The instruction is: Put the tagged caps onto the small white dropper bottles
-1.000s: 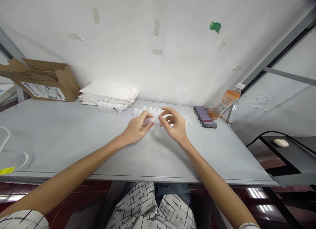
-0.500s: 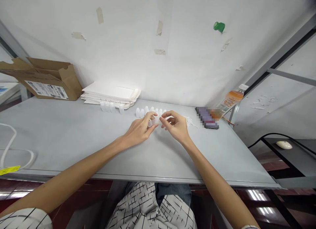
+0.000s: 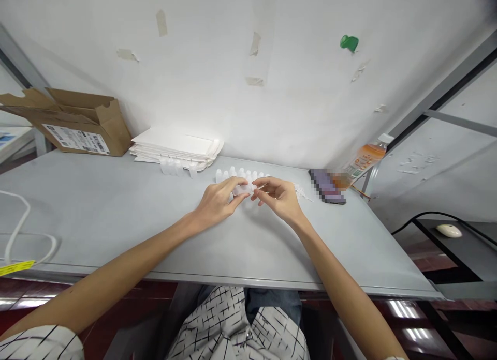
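Even, fairly bright light leaves soft shadows below the hands (image 3: 248,197); glare streaks the floor (image 3: 404,308). Wide-angle distortion bends the edges, and the phone (image 3: 326,186) is pixelated.

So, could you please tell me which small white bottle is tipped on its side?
The bottle in the left hand, pinched between thumb and fingers; the others stand on the table.

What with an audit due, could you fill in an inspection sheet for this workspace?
Surface: grey table, no spill seen
Things: left hand holds small bottle; similar bottles behind; white slender pieces to the right
Clutter: open carton, white stack, phone-like item, orange drink
Hands: left closed on bottle; right hand at its end, grip unclear
Cables: white cable left, black cable right
Surroundings: wall with tape scraps; mouse on side stand
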Motion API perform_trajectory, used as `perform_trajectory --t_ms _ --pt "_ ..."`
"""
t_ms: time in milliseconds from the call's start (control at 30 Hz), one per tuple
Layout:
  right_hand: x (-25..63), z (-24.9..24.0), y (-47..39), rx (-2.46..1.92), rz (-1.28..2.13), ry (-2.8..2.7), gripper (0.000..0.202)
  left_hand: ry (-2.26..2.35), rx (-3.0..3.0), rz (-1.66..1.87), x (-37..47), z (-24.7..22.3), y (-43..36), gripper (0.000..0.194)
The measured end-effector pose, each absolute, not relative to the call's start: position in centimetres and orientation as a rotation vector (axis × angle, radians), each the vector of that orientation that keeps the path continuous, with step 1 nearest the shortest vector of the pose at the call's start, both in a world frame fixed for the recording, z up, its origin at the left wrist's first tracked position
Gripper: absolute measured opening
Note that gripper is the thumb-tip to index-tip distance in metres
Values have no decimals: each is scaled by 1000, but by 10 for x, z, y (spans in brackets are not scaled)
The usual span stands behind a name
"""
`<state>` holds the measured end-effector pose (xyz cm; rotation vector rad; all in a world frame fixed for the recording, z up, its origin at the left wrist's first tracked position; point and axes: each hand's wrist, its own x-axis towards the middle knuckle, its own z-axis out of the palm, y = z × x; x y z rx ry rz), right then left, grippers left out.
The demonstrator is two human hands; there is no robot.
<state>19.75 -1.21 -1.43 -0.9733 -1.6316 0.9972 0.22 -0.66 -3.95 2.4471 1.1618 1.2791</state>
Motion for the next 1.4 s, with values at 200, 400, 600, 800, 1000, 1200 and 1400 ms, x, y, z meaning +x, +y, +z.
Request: perform_trajectory --t_ms 200,400,600,800,1000,1200,1400 --pt "205 -16 -11 -1010 1003 -1690 24 1035 2392 1214 0 -43 -3 30" --pt "201 -19 -11 -932 1069 -1649 27 964 2366 1251 1 -43 -3 24" --pt "196 -18 -14 -884 1161 -1585 28 838 2399 1321 1 -41 -4 17" --pt "194 -13 -16 -862 1269 -1511 32 784 2594 1407 -3 -42 -2 16" --pt "195 -13 -14 -864 1199 -1479 34 838 2434 1393 0 -36 -2 20" --pt "196 -17 -14 -882 894 -1582 27 868 1788 1079 -1 -24 0 35" --pt "197 -17 -16 -920 1022 -1628 33 797 1723 1026 -7 -17 3 31"
